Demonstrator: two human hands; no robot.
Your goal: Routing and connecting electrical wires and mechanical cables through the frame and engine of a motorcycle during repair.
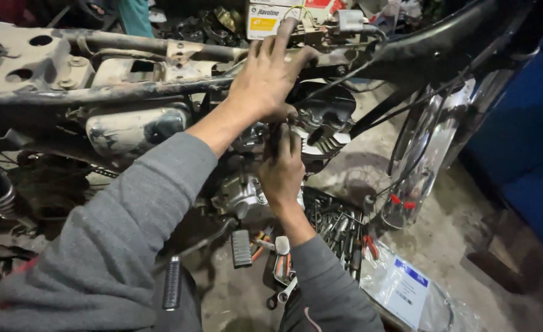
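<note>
Fingertips [282, 132] hidden — behind engine [320, 126]

Stained grey concrete floor [462, 240] carries everything. Pile of loose metal spanners and sockets [336, 227] lies on it below the engine. Red-handled pliers [370, 246] just beside the pile. Clear plastic bag with blue-and-white label [406, 289] near the tools, lower right.

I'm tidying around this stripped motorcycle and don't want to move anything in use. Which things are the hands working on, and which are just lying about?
In hand:
left hand resting on the frame tube
right hand at the finned engine cylinder

Lying about:
tray of tools on the floor
plastic bag
spanner
cardboard box behind the frame
</note>
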